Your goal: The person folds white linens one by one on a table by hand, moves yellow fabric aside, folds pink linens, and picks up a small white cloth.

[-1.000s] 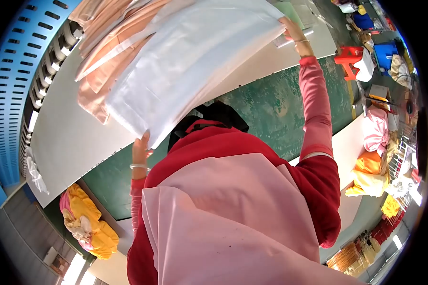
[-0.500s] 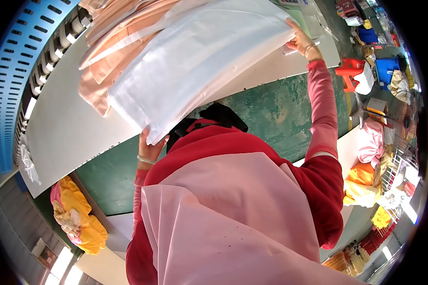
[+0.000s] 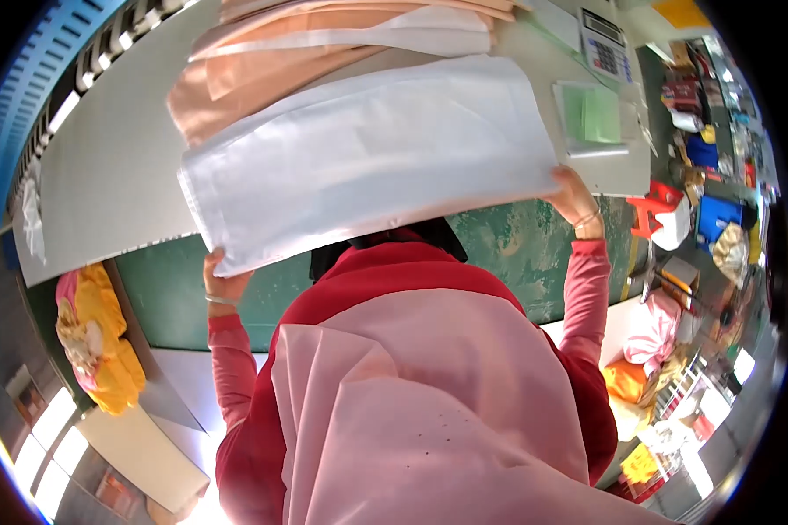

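A folded white cloth (image 3: 368,157) stretches between my two hands at the near edge of the table. My left hand (image 3: 225,278) grips its lower left corner, thumb on top and the other fingers mostly hidden. At the right end, my right hand (image 3: 573,194) pinches the lower right corner, its fingers partly under the fabric. Just beyond the white cloth lie folded peach cloths (image 3: 236,92) in a layered pile, with a white strip (image 3: 394,33) of cloth among them.
The grey-white table (image 3: 105,192) has a calculator (image 3: 604,48) and green paper slips (image 3: 597,115) at its right. A blue slotted panel (image 3: 39,66) rises at far left. Yellow cloth (image 3: 109,341) hangs low left; a red stool (image 3: 655,210) stands right.
My right hand has come down and nearer, so the white cloth lies more level. My left hand has shifted left with its corner. The view has turned, showing the calculator and green slips.
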`<state>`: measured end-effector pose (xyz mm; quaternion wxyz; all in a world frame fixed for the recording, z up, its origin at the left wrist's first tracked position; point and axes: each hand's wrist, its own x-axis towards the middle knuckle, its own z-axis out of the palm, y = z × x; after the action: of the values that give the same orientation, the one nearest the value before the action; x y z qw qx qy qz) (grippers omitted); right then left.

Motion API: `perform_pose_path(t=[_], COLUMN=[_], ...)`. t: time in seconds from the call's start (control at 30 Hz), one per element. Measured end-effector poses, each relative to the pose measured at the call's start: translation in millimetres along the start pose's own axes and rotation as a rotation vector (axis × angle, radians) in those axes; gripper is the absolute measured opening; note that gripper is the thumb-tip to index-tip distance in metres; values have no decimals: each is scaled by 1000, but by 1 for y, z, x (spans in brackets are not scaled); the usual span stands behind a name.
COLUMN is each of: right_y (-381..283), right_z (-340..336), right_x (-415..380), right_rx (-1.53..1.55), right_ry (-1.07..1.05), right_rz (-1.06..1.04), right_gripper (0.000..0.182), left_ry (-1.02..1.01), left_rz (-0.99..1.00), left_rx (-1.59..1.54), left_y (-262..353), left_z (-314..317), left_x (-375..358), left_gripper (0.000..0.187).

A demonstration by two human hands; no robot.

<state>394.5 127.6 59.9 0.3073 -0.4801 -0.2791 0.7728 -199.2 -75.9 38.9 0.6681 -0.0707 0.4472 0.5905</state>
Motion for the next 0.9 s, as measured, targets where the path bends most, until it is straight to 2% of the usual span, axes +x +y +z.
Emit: perform_pose_path(t=[0.07,0.2,0.23,0.33,0.43,0.53,0.6,0.67,0.77,0.83,0.87,0.9], right_y=[4,0,-8,14,-12,-56,-69,-82,-113,-122,-119,-129], right_z=[8,47,62,49,110,212,202,231,360,392,497,530], right_x=[15,39,36,34,25,13,28,49,102,209,204,256], right_rx=[116,-294,-208,-51,20,-4,-907,-1132,-452,-675,-924,-811], right_ry=[-53,112,86,191,185,120,-56,-129,-48,-490,-559,-626], right_rz=[22,76,103,-3,46,-16,-600,-727,-232,-419,-1102,-924], right_gripper=[42,41,43,44,38,31,29,27,25,32,31,31], left_ry=[55,2,-2,-87,-83,-50,-15,-51,-2,41,54,65], left_rz=[5,-42,-13,33,80,128,213,314,478,640,742,768], left_rx=[-74,12,55,139,195,189,160,76,8,-41,-86,-134], left_y=[16,36,38,59,99,144,171,203,251,278,296,301], left_z=[-3,-25,-20,-18,-18,-27,-37,-63,-117,-140,-155,-160], left_x=[-6,-14,-12,-3,-6,-15,-27,-39,-67,-86,-93,-93], left_gripper=[58,58,60,61,61,61,61,62,66,65,65,64])
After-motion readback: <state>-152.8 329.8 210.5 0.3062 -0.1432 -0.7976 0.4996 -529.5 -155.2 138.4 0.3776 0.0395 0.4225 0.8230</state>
